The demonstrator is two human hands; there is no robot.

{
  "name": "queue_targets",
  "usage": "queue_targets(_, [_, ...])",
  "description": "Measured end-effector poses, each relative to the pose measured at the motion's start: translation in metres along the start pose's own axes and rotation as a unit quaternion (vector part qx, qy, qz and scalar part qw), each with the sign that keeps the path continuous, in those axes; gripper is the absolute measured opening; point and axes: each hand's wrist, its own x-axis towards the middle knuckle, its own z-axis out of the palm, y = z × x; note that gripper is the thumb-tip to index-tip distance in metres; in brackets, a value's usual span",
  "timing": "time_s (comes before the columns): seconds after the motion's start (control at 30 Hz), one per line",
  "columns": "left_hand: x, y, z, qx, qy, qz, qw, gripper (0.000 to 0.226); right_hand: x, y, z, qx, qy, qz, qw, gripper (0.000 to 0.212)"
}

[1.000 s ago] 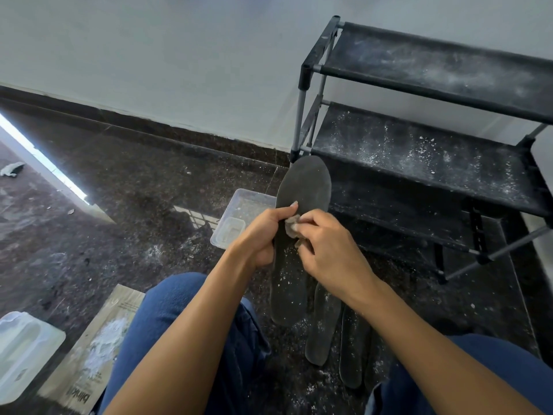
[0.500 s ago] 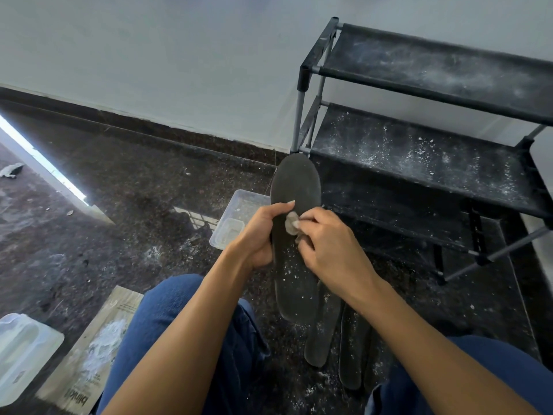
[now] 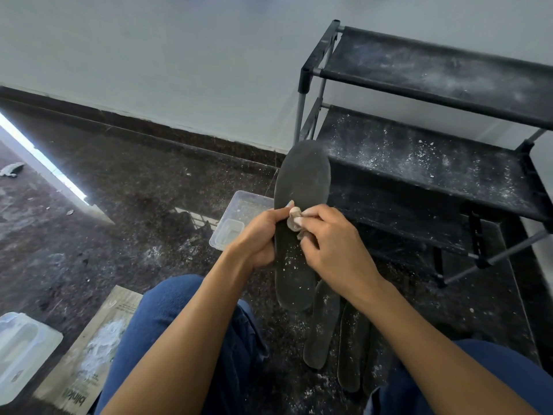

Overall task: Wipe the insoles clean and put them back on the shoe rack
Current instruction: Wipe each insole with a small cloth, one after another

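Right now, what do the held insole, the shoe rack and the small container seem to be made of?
Insole: likely foam or felt; matte grey, slightly fuzzy. Shoe rack: grey metal-looking tubes, black joints, dull black probably fabric shelves. Container: clear plastic; floor shows through.

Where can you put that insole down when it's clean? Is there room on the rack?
Both shelves of the shoe rack hold nothing but white dust. The floor by the knees is crowded: other insoles lie there, and a plastic tub sits left of the held insole.
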Motion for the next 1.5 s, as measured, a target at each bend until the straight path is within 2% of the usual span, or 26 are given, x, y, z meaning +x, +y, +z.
queue_targets(0.13, [-0.002,-0.001,0.0,-0.015,-0.019,-0.008,1.0,0.044,-0.003,-0.002,0.004,0.023,-0.101,0.0,0.995,0.021])
queue_targets(0.17, [-0.004,0.0,0.001,-0.017,-0.021,-0.009,1.0,0.044,-0.003,-0.003,0.004,0.049,-0.105,0.009,0.993,0.02])
queue_targets(0.23, [-0.005,0.001,0.002,-0.004,-0.012,-0.002,1.0,0.046,-0.001,-0.002,0.004,0.073,-0.065,0.024,0.995,0.021])
queue_targets(0.33, [-0.005,0.001,0.003,0.014,-0.002,0.0,1.0,0.053,0.0,0.0,0.007,0.056,-0.018,0.026,0.998,0.029])
queue_targets(0.4, [-0.003,0.0,0.0,0.008,-0.007,-0.002,1.0,0.052,-0.001,-0.002,0.011,0.05,-0.053,0.004,0.997,0.029])
queue_targets(0.5, [-0.005,-0.001,0.0,-0.022,-0.022,0.0,1.0,0.046,-0.007,-0.01,0.012,0.063,-0.104,-0.015,0.993,0.016])
queue_targets(0.6, [-0.005,0.0,-0.001,-0.016,-0.031,0.013,0.999,0.046,-0.005,-0.011,0.009,0.046,-0.035,-0.004,0.998,0.024])
queue_targets(0.67, [-0.004,0.001,-0.001,-0.001,-0.029,0.009,1.0,0.058,-0.002,-0.01,0.008,0.048,-0.008,0.012,0.999,0.026])
queue_targets(0.8, [-0.007,0.0,0.0,-0.002,-0.041,0.016,0.999,0.062,-0.005,-0.012,0.015,0.029,-0.063,-0.033,0.997,0.035])
queue_targets(0.9, [-0.008,0.0,0.002,-0.028,-0.049,0.034,0.998,0.066,-0.009,-0.016,0.015,0.035,-0.086,-0.044,0.995,0.022])
queue_targets(0.97, [-0.009,0.001,0.002,-0.029,-0.048,0.039,0.998,0.066,-0.007,-0.015,0.012,0.04,-0.043,-0.027,0.998,0.017])
queue_targets(1.07, [-0.009,0.002,0.003,-0.017,-0.032,0.051,0.998,0.067,-0.004,-0.014,0.012,0.035,0.011,-0.007,0.999,0.025])
queue_targets(1.13, [-0.01,0.001,0.004,-0.013,-0.035,0.043,0.998,0.068,-0.005,-0.014,0.015,0.031,-0.029,-0.015,0.999,0.031])
queue_targets(1.23, [-0.009,0.0,0.003,-0.028,-0.03,0.041,0.998,0.064,-0.009,-0.016,0.015,0.043,-0.098,-0.024,0.994,0.022])
queue_targets(1.33, [-0.007,0.0,0.003,-0.012,-0.014,0.047,0.999,0.064,-0.005,-0.013,0.006,0.062,-0.04,-0.004,0.997,0.021])
queue_targets(1.43, [-0.008,0.001,0.005,0.024,-0.011,0.04,0.999,0.064,0.002,-0.004,0.001,0.003,0.045,0.014,0.999,0.026])
queue_targets(1.5, [-0.01,0.002,0.007,0.02,-0.008,0.033,0.999,0.06,0.003,-0.001,0.002,-0.036,0.035,0.015,0.999,0.032])
